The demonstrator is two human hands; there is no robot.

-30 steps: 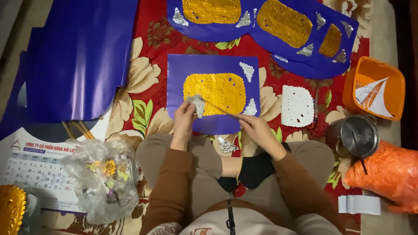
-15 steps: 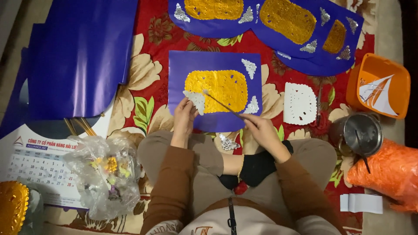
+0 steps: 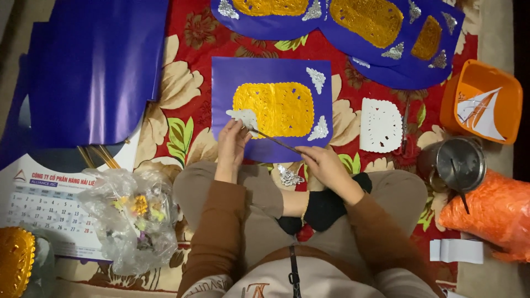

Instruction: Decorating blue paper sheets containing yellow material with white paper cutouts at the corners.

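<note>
silver cutout [image 3: 243, 117] pinched in left hand [image 3: 232, 144]; right hand [image 3: 322, 163] grips stick [image 3: 274, 140]; glue could smear onto gold panel [image 3: 281, 108], or the thin foil tear

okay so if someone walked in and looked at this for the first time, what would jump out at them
Probably the gold foil cutout glued on the purple sheet at the centre, just above the person's knees. The left hand pinches a small silver corner piece at the gold's left edge, while the right hand holds a thin stick to it. The bright orange tub at the right edge also catches the eye.
</note>
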